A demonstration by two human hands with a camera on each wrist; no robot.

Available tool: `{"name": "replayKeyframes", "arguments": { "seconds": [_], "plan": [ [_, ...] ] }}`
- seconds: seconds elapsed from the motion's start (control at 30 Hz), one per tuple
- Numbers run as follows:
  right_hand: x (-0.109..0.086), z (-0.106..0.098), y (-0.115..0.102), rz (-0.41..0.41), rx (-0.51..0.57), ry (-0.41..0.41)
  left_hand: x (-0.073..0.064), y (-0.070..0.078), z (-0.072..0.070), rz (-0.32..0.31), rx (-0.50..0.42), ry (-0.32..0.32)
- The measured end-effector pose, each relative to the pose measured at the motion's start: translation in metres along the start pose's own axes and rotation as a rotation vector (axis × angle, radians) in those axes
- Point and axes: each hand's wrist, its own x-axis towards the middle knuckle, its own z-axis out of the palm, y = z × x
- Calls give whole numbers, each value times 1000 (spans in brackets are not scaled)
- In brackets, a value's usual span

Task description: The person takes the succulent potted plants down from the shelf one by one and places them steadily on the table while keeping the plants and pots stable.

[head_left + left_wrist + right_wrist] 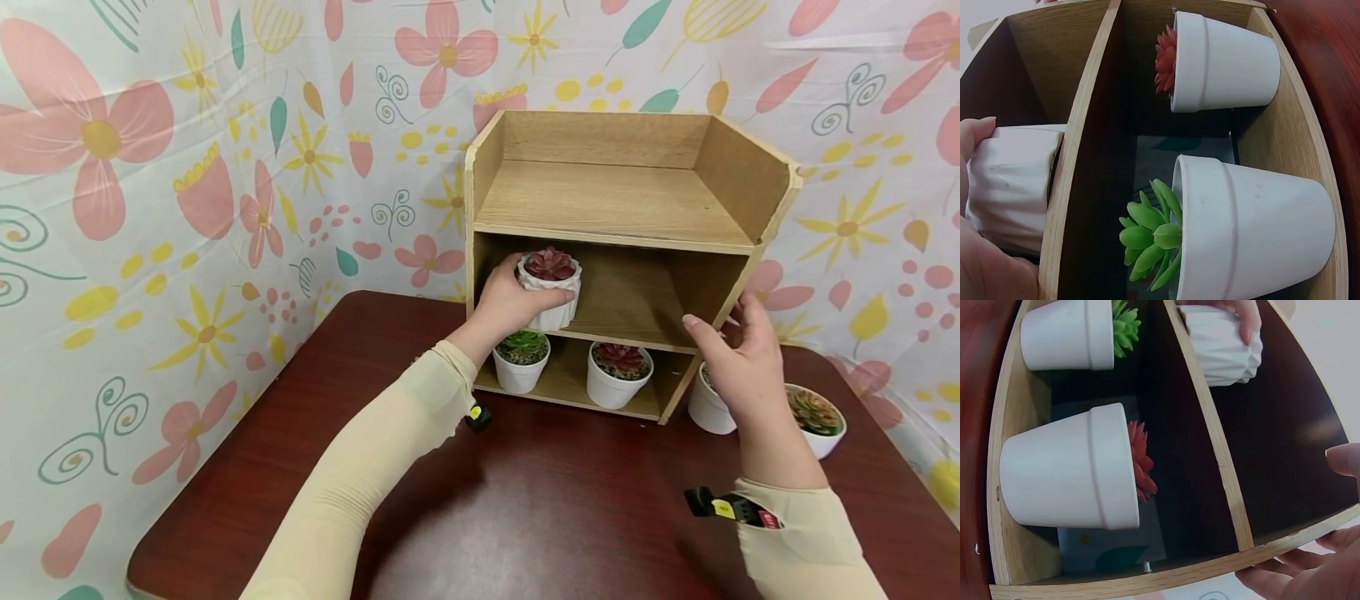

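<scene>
My left hand (513, 296) grips a white ridged pot (553, 310) holding a dark red succulent (551, 264), at the left of the middle compartment of a wooden shelf unit (607, 196). In the left wrist view the pot's base is close to the shelf board (1079, 131); whether it touches is unclear. My right hand (750, 367) holds the unit's right side panel (1300, 540), thumb at the inner side and fingers outside. Below, on the bottom shelf, stand a white pot with a green succulent (522, 343) and a white pot with a red succulent (621, 360).
Right of the unit, two more potted plants stand on the dark red-brown table (570, 500): a white pot (711, 408) partly behind my right hand, and a greenish-orange succulent (815, 412). A flowered cloth (300, 125) hangs behind and to the left.
</scene>
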Motion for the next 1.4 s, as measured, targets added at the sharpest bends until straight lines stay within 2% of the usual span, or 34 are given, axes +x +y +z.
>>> {"name": "replayKeyframes", "arguments": {
  "seconds": [0.47,0.87,1.4],
  "plan": [
    [-3,-3,-3,-17,-17,-78,1,-4,3,62,5,31],
    [-3,-4,-3,-22,-11,-95,-1,-2,3,68,36,59],
    [-4,-5,-5,-15,-12,-101,2,2,0,93,17,63]
  ]
}}
